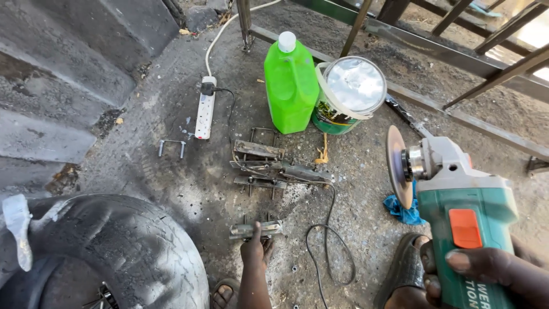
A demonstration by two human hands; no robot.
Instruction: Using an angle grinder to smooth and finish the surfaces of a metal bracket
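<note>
We are gripping the green angle grinder [457, 212] lower right, right hand [492, 274] fingers clamped around its body; left hand [255, 252] fingers pressing on a metal bracket [255, 229] at bottom centre. Best keeping the disc [397, 166] square, cord [326, 246] clear. Green jug [290, 86] capped, paint bucket [350, 97] lidded, contents hidden.

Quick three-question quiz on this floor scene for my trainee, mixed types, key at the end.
1. True or false: the right hand holds the green angle grinder with its disc clear of the ground.
2. What does the left hand touch? A) green jug B) small metal bracket piece C) power strip
3. Fill in: the green jug stands upright beside a paint ___.

Key: 1 true; 2 B, the metal bracket piece; 3 can.
</note>
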